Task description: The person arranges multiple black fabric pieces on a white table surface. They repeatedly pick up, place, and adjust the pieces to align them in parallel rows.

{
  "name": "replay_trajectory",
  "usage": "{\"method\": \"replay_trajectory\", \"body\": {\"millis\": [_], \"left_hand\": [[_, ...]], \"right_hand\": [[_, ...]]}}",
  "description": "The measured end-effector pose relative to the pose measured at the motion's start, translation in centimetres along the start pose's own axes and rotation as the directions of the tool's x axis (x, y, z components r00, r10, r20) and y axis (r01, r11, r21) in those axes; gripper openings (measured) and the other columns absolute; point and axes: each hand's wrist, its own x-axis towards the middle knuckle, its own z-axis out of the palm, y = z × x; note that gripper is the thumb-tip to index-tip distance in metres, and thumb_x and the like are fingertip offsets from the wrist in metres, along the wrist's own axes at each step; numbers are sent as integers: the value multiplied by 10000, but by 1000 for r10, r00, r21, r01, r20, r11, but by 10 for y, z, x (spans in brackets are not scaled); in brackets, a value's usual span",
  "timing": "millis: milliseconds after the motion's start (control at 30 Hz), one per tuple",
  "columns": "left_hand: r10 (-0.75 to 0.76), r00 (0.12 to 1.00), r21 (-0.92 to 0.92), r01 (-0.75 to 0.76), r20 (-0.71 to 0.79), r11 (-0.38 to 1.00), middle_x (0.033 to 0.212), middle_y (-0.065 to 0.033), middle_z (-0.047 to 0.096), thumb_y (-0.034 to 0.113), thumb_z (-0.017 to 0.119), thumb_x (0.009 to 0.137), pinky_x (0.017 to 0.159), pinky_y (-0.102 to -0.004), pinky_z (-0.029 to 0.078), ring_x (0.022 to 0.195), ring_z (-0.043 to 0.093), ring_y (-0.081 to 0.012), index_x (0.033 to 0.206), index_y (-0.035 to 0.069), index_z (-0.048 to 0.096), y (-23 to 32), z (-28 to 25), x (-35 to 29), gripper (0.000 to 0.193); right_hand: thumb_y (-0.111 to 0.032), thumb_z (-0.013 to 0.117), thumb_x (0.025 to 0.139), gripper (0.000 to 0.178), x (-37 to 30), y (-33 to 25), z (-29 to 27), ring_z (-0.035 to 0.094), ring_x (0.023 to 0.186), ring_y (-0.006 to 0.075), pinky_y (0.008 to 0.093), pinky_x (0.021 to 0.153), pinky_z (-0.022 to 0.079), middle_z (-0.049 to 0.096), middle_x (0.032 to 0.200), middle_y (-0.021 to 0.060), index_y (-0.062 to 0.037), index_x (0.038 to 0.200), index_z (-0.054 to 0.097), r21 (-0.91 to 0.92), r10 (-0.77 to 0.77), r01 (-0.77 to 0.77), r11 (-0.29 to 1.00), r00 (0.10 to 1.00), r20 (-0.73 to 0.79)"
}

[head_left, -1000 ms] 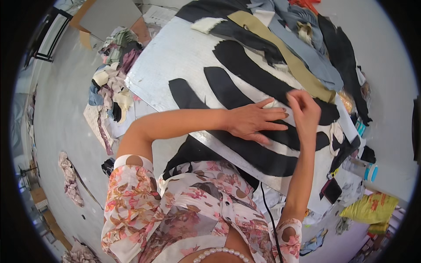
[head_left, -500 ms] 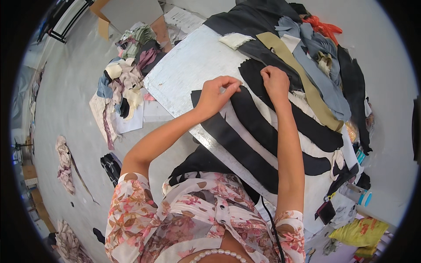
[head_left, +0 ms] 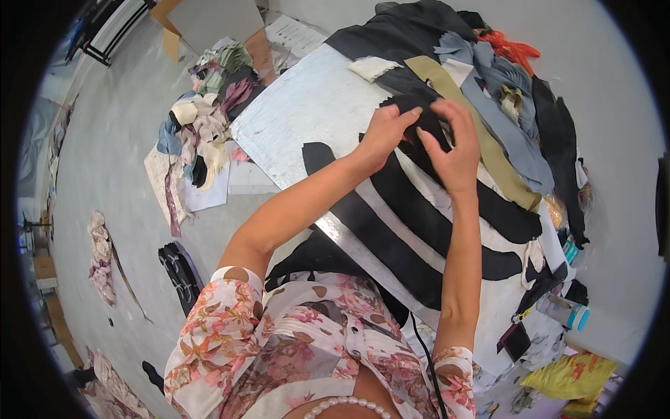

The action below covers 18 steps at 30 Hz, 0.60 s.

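Observation:
Curved black fabric strips lie side by side on the pale metal-topped table. My left hand (head_left: 384,138) pinches at the upper end of one black fabric strip (head_left: 513,220), thumb and fingers pressed together. Beside it, my right hand (head_left: 457,153) hovers over the same strip, thumb and fingers spread in a curve. The strip runs under my right hand toward the lower right. Two other strips, a middle black strip (head_left: 412,206) and a near black strip (head_left: 377,234), lie flat with pale cloth showing between them.
An olive cloth strip (head_left: 474,133), grey-blue cloth (head_left: 502,129) and dark fabric (head_left: 412,31) are heaped on the table's far right. Fabric scraps (head_left: 206,129) pile up left of the table (head_left: 293,105). A phone-like dark object (head_left: 516,341) lies at the right edge.
My left hand has moved right and up to the far strip's end. My right hand has shifted slightly right, and its fingers have opened from a pinch.

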Motion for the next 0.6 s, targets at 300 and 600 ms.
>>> {"method": "replay_trajectory", "body": {"millis": [300, 600], "left_hand": [[36, 998, 234, -23, -53, 972, 815, -56, 678, 158, 623, 951, 560, -249, 548, 666, 626, -99, 948, -28, 641, 9, 16, 7, 187], [-257, 966, 316, 235, 30, 919, 764, -58, 664, 149, 704, 891, 418, -215, 472, 521, 601, -106, 877, -3, 631, 10, -29, -59, 169]], "right_hand": [[-68, 729, 793, 417, -98, 65, -174, 585, 816, 67, 213, 714, 453, 654, 897, 13, -27, 1189, 609, -110, 653, -666, 738, 664, 364], [36, 728, 712, 382, -163, -71, -220, 501, 652, 40, 175, 661, 406, 555, 700, -44, -42, 1069, 615, -47, 770, -798, 600, 561, 305]]}}
